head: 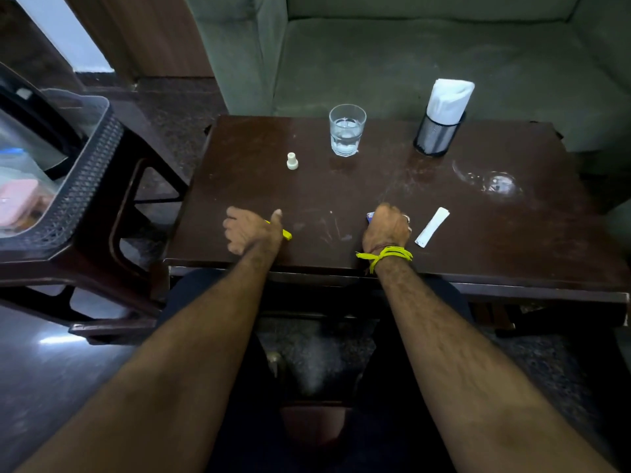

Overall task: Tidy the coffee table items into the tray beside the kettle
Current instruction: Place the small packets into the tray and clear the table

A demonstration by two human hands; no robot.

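On the dark wooden coffee table (495,240), my left hand (251,230) is closed around a yellow stick-like item (286,234) near the front edge; only its end shows. My right hand (387,227), with a yellow thread at the wrist, covers a small blue and white item (369,216), mostly hidden. A white sachet (432,227) lies just right of that hand. Farther back stand a small white cap (292,161), a glass of water (346,130) and a black mesh holder with white napkins (440,131). A clear tray (58,186) sits on a stool at the left.
An empty clear glass (491,180) lies on its side at the table's right. A green sofa (426,56) stands behind the table. The dark stool (112,240) holding the tray is close to the table's left edge. My knees are under the front edge.
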